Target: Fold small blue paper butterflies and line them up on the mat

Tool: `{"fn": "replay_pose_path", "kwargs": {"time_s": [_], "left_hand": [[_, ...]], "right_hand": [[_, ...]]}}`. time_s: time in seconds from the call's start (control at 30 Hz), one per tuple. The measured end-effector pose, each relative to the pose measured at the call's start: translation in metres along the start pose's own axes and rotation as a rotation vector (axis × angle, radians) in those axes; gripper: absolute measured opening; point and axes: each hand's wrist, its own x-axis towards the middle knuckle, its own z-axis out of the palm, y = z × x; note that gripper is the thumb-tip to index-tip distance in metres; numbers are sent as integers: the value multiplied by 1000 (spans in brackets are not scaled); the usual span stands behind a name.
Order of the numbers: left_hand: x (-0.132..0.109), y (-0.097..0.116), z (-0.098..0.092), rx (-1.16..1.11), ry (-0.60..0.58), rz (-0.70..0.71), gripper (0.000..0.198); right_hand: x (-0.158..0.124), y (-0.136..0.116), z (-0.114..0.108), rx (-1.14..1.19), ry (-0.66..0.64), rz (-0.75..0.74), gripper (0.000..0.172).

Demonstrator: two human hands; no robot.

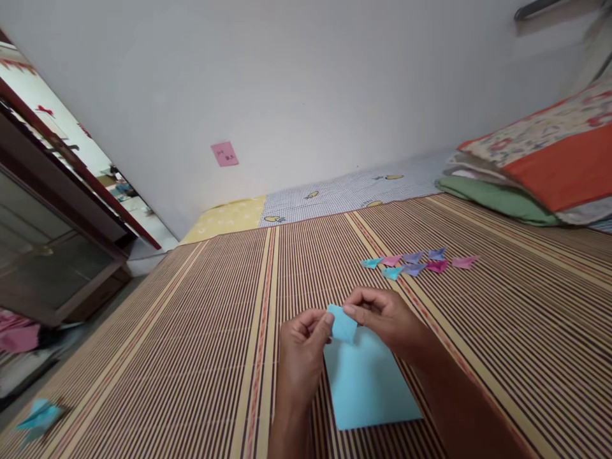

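Between my two hands is a small folded square of light blue paper [343, 326]. My left hand [306, 341] pinches its left edge, thumb in front. My right hand [377, 315] pinches the upper right corner between thumb and fingers. Beneath it, a larger sheet of light blue paper [373, 389] lies flat on the striped mat [210, 357]. Beyond my right hand, several small folded paper pieces [414, 257] in blue, pink and purple lie in two rows.
A blue folded paper piece [41, 415] sits at the mat's lower left. Folded bedding [559, 159] is piled at the right against the white wall [306, 95]. A pink note [224, 154] is stuck there. A glass-fronted cabinet [52, 248] stands at the left, beside a doorway.
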Motion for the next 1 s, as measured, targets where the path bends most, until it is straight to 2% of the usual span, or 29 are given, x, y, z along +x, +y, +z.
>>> {"fn": "replay_pose_path", "kwargs": {"time_s": [0.17,0.37,0.57,0.67,0.77,0.9,1.0], "left_hand": [[0,1,1,17,27,-11,27],[0,2,2,-1,55,-20,28],[2,-3,2,-114,98,-29,29],[3,-5,0,-126,90,-30,28],[2,-5,-3,-108,15,-40,27],[4,-6,-9,-155,15,-68,25],[6,-7,-15,-241,84,-105,26]], "right_hand": [[-2,-4,7,-15,58,10,21],[-5,-11,12,-230,84,-56,21],[-1,-7,8,-38,-11,-8,26],[-1,-4,9,-37,10,6,22],[-4,-5,12,-100,58,14,22],[-5,-9,14,-172,56,-26,23],[-5,-14,15,-257,62,-163,16]]}}
